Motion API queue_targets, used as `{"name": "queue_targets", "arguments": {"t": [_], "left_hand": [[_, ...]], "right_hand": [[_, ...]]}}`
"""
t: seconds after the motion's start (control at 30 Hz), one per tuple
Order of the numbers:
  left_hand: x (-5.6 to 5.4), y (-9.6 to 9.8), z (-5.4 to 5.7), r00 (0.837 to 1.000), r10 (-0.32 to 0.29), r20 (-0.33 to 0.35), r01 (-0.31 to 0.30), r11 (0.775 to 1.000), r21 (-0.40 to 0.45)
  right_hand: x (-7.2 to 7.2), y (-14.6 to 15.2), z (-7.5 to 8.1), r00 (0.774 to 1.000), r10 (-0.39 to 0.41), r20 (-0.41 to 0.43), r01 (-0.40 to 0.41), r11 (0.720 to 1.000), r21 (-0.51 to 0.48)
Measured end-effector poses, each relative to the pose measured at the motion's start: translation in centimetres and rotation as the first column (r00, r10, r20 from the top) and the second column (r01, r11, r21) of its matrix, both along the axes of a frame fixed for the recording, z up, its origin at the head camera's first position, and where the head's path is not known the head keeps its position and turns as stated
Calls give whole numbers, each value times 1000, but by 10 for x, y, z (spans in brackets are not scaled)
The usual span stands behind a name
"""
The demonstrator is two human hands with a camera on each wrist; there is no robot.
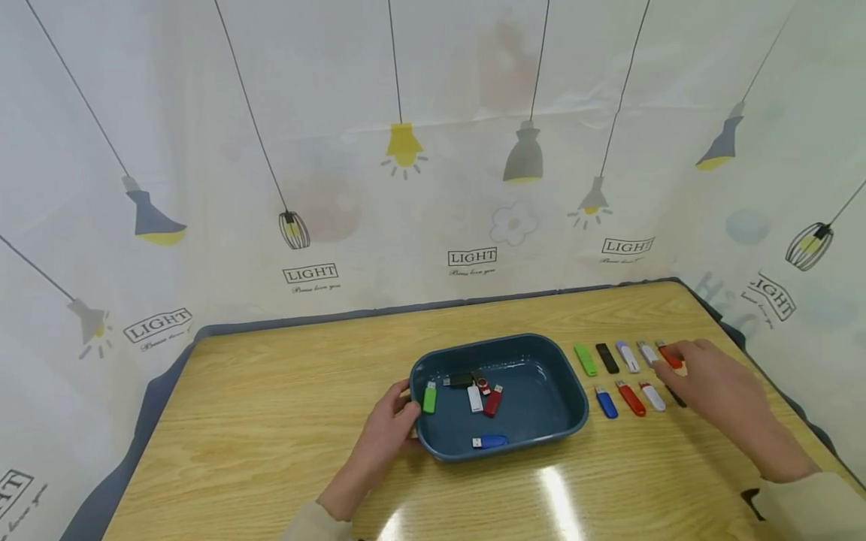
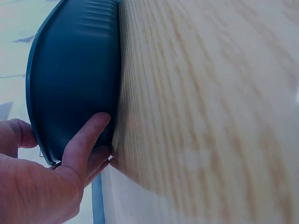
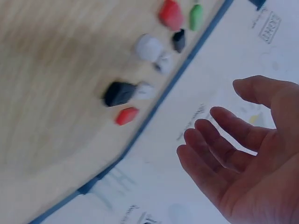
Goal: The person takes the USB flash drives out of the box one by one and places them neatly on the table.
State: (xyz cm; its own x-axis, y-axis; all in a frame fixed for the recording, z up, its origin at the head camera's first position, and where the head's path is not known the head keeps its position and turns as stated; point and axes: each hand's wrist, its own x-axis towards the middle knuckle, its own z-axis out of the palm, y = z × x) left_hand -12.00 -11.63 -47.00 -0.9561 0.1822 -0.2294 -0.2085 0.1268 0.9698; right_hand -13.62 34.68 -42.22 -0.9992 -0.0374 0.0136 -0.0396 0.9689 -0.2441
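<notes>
My left hand [image 1: 391, 422] holds the dark blue plastic tub [image 1: 582, 409] at its left end, thumb at the rim and fingers against the outer wall [image 2: 74, 70]. Inside the tub lie several USB sticks, among them a green one [image 1: 429, 398], a white one [image 1: 475, 399] and a blue one [image 1: 490, 442]. My right hand [image 1: 713, 383] hovers at the right end of two rows of USB sticks, its fingers loosely bent and holding nothing in the right wrist view. Closest to it are a red stick [image 1: 670, 356] and a black stick [image 1: 676, 398], partly hidden by the hand.
More USB sticks lie right of the tub: green [image 1: 585, 361], black [image 1: 607, 358] and purple-white [image 1: 628, 357] behind, blue [image 1: 606, 403], red [image 1: 631, 398] and white-red [image 1: 652, 397] in front. The wooden table [image 1: 271, 421] meets a lamp-printed cloth [image 1: 379, 210] at its back and sides.
</notes>
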Motion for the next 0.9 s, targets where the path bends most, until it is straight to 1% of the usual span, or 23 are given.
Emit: {"name": "queue_targets", "arguments": {"t": [0.1, 0.23, 0.33, 0.47, 0.57, 0.7, 0.77, 0.9], "left_hand": [[0, 0, 0, 1000, 4, 0, -4, 1000, -7], [0, 0, 0, 1000, 2, -3, -2, 1000, -8], [0, 0, 1, 1000, -3, -3, 3, 1000, 1], [0, 0, 0, 1000, -7, -2, 7, 1000, 9], [-1, 0, 0, 1000, -4, -4, 4, 1000, 7], [-1, 1, -1, 1000, 4, -1, -4, 1000, 0], [-1, 1, -1, 1000, 6, -1, -6, 1000, -5], [-1, 0, -2, 1000, 4, -2, -4, 1000, -16]], "right_hand": [[3, -12, 9, 1000, 12, -21, -12, 1000, -13], [5, -28, 16, 994, 45, -99, -49, 998, -31], [6, -40, 22, 988, 69, -136, -75, 997, -37], [6, -56, 30, 981, 111, -159, -119, 992, -40], [6, -69, 35, 972, 158, -174, -171, 984, -59], [5, -84, 40, 946, 252, -203, -275, 957, -94], [5, -92, 41, 927, 303, -221, -331, 939, -99], [4, -108, 42, 898, 369, -241, -401, 910, -102]]}}
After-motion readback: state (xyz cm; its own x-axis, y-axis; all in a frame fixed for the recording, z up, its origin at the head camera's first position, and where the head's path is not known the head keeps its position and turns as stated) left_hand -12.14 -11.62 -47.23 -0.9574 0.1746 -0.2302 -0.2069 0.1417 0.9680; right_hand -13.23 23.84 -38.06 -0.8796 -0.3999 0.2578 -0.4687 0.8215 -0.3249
